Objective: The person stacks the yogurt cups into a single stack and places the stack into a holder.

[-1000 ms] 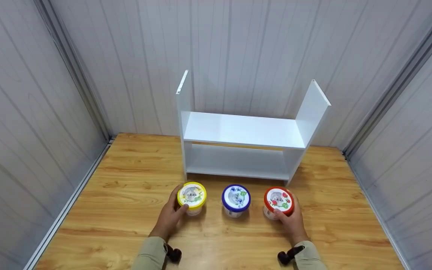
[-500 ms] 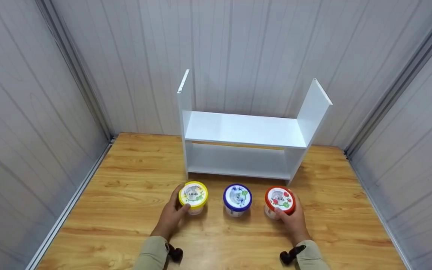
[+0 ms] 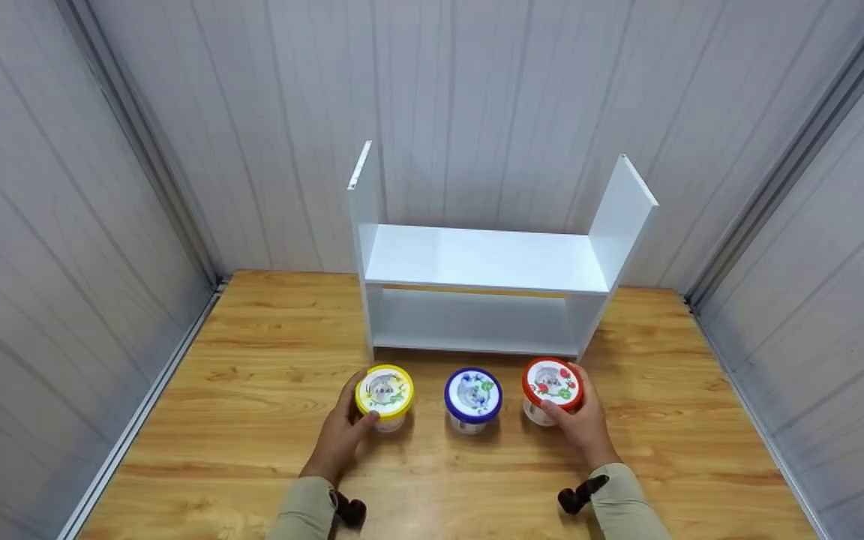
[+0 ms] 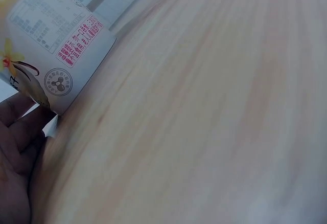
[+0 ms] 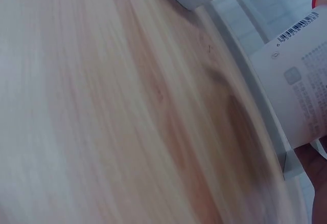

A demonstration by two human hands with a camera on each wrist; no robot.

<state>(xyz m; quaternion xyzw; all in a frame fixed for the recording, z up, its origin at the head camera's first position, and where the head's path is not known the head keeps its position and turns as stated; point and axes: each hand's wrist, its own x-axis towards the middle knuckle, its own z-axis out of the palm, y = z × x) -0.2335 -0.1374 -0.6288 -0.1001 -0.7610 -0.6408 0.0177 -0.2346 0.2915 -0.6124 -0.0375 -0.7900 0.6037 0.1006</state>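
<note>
My left hand [image 3: 340,437] grips a tub with a yellow lid [image 3: 385,394], thumb on the rim and fingers round its far left side. In the left wrist view that yellow-lidded tub [image 4: 61,45] shows printed text and a flower. On the right, my right hand [image 3: 586,427] holds a red-lidded tub [image 3: 552,384]. The right wrist view shows the red-lidded tub [image 5: 301,81] raised a little off the table, with a shadow below it. Between the hands a blue-lidded tub [image 3: 473,396] stands upright on the table, touched by neither.
Behind the tubs stands a white two-level shelf [image 3: 484,259] with tall side panels. Its lower board [image 3: 473,322] is near the table surface. The wooden table [image 3: 267,337] meets pale panelled walls [image 3: 469,105] at the back and both sides.
My right hand has lifted the red-lidded tub slightly and moved it forward toward the shelf. My left hand, the yellow-lidded tub and the blue-lidded tub have stayed in place.
</note>
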